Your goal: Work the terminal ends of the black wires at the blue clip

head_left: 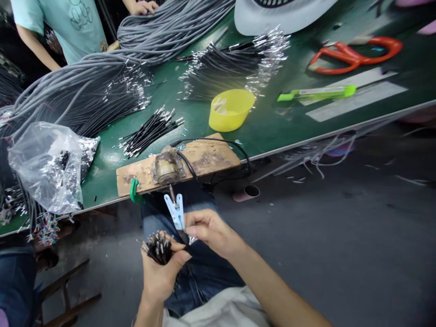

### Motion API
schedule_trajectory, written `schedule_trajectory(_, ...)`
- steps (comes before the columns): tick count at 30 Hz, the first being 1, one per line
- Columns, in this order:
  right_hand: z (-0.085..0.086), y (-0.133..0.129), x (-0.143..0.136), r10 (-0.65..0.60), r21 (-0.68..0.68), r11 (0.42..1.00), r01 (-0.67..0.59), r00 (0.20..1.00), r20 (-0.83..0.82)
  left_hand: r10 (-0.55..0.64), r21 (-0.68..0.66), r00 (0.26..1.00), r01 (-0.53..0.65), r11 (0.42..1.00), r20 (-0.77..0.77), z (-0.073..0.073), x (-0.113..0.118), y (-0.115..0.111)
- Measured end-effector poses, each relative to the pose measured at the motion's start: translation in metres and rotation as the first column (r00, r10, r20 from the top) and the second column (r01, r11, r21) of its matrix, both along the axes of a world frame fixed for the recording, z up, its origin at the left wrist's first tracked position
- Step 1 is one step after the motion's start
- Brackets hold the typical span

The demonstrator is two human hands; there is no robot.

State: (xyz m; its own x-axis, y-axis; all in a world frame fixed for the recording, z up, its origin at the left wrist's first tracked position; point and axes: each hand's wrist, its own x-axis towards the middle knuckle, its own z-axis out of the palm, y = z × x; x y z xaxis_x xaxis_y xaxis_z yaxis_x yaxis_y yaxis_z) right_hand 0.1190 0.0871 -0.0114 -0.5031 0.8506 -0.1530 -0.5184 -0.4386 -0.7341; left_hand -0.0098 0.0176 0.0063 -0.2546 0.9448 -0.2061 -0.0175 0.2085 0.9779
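Observation:
A bundle of short black cables (pixel 159 249) with stripped, silvery ends is wrapped in my left hand (pixel 161 274), held above my lap. The thumb and forefinger of that hand point toward my right hand (pixel 209 231), whose fingertips are pinched beside a light blue clothespin (pixel 175 212). A small shiny silver bit (pixel 192 239) shows just under those fingertips; what they grip is mostly hidden. The clothespin hangs at the tip of a metal rod coming from a round motor-like device (pixel 166 167), which is fixed on a wooden board (pixel 207 156) at the table edge.
On the green table (pixel 269 131) lie a pile of black cables (pixel 150 131), a yellow ring-shaped container (pixel 231 111), orange scissors (pixel 354 56), a green cutter (pixel 316 93) and a plastic bag (pixel 46 165). A green clamp (pixel 135 190) grips the board. Another person (pixel 73 27) stands behind long grey cables (pixel 170 34).

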Motion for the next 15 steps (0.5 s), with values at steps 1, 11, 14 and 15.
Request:
schedule_trajectory(1,0.002,0.004,0.000,-0.054,-0.009,0.998,0.054,0.998,0.024,0.012,0.005,1.000,-0.012,1.000,-0.007,0.002,0.001,0.000)
schedule_trajectory(11,0.026,0.023,-0.031,-0.086,-0.096,0.994,0.061,0.955,-0.283,0.145,0.115,0.989,-0.140,0.983,-0.029,0.021,0.003,0.008)
schedule_trajectory(14,0.028,0.022,-0.032,-0.120,-0.111,0.990,0.090,0.944,-0.308,0.158,0.120,0.987,-0.156,0.980,-0.005,0.020,0.006,0.013)
schedule_trajectory(15,0.029,0.021,-0.032,-0.120,-0.124,0.989,0.085,0.944,-0.308,0.162,0.113,0.987,-0.161,0.980,0.006,0.019,0.007,0.014)
